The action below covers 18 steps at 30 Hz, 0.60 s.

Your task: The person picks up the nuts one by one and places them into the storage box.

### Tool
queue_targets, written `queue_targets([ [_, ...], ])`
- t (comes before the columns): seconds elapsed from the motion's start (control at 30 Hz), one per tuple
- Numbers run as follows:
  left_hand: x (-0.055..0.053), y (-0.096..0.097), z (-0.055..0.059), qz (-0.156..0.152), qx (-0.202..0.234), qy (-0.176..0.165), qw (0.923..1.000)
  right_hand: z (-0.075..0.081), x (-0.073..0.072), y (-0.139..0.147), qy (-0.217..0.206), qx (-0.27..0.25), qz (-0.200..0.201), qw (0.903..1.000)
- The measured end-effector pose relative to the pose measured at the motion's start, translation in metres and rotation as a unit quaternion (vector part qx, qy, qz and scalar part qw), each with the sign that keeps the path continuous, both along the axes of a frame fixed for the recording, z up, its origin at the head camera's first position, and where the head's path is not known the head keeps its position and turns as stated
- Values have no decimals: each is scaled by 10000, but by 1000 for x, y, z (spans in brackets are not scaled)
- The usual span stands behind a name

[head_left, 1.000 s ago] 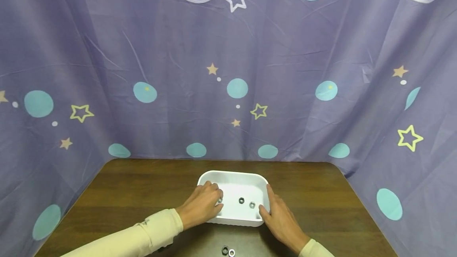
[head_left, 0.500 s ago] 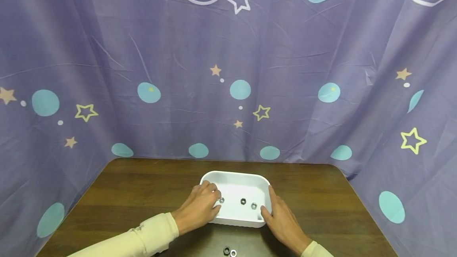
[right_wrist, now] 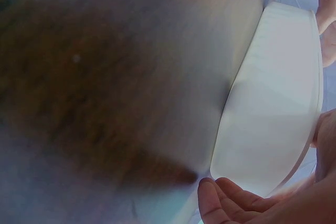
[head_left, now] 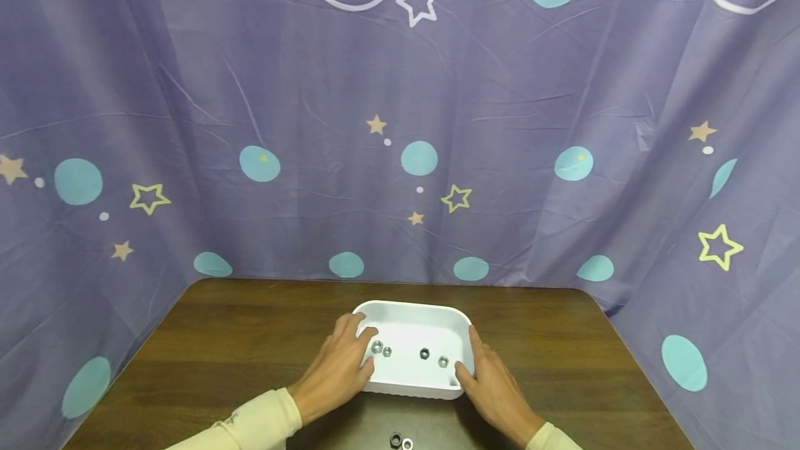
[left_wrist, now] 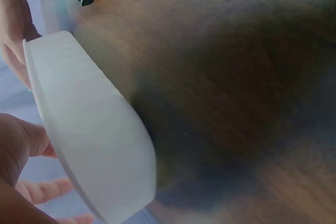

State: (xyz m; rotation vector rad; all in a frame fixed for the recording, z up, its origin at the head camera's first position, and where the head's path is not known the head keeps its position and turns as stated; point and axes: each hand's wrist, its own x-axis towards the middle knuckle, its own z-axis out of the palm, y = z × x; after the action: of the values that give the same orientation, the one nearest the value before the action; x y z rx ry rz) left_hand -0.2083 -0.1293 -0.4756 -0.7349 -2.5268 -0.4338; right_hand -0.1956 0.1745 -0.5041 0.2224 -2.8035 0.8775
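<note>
A white oblong tray (head_left: pixel 412 391) lies on the table with several small hex nuts inside. Two silver nuts (head_left: pixel 377 346) are close together at its left end; a dark nut (head_left: pixel 424 353) and another silver nut (head_left: pixel 443 361) are right of the middle. My left hand (head_left: pixel 334 370) is at the tray's left rim, fingers loosely spread and nothing held. At the opposite end my right hand (head_left: pixel 496 387) holds the tray, thumb over the rim and fingers along the outer wall. In the right wrist view, those fingertips (right_wrist: pixel 209 195) reach the wall's lower edge.
Nearer me on the brown wooden table (head_left: pixel 250 325) lie a dark nut (head_left: pixel 396 440) and a silver nut (head_left: pixel 407 444), side by side in front of the tray. A purple patterned curtain (head_left: pixel 350 186) hangs behind the table and along both sides.
My left hand has drawn back to the left and its fingers have spread, leaving two silver nuts in sight in the tray. The right hand keeps its place on the tray.
</note>
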Motion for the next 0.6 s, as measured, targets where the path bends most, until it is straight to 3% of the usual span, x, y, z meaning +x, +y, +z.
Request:
queue_targets([
  [0.2, -2, -6, -8, 341, 536, -664, 9958, 0, 0, -1, -7, 14, 12, 10000],
  [0.6, -7, -12, -17, 764, 1162, -1172, 9833, -1, 0, -1, 79, -14, 45, 10000],
])
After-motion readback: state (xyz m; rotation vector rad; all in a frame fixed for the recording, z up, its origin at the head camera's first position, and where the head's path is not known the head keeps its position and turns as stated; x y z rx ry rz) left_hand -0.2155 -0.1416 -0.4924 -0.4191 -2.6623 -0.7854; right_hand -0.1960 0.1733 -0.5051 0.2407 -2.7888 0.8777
